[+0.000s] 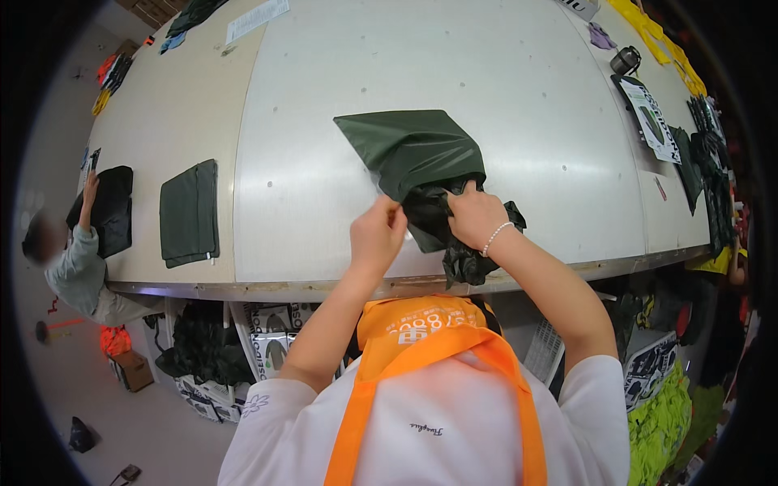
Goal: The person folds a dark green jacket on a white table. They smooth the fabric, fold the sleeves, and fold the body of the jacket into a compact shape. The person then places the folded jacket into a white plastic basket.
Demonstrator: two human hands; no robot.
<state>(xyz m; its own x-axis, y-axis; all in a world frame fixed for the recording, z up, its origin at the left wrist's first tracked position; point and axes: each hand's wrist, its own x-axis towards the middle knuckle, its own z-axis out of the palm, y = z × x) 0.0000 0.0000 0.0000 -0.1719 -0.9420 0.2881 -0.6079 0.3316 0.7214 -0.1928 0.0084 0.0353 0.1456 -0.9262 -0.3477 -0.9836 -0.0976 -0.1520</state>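
A dark green fabric pouch (417,146) lies on the table in front of me, its mouth toward me. My left hand (378,236) pinches the left edge of that mouth between thumb and fingers. At the mouth's right side is my right hand (476,217), with a beaded bracelet on its wrist; it grips crumpled dark shiny fabric (428,212), its fingertips partly hidden at the opening. More of this fabric hangs in a bunch (466,266) below my right hand, over the table's near edge. How much lies inside the pouch is hidden.
A folded dark green stack (189,212) lies to the left on the pale table (324,73). Beyond it a person (77,259) handles dark fabric. A printed package (652,121), a metal flask (626,60) and a pen-like item (660,189) are at right. Filled bins stand below the edge.
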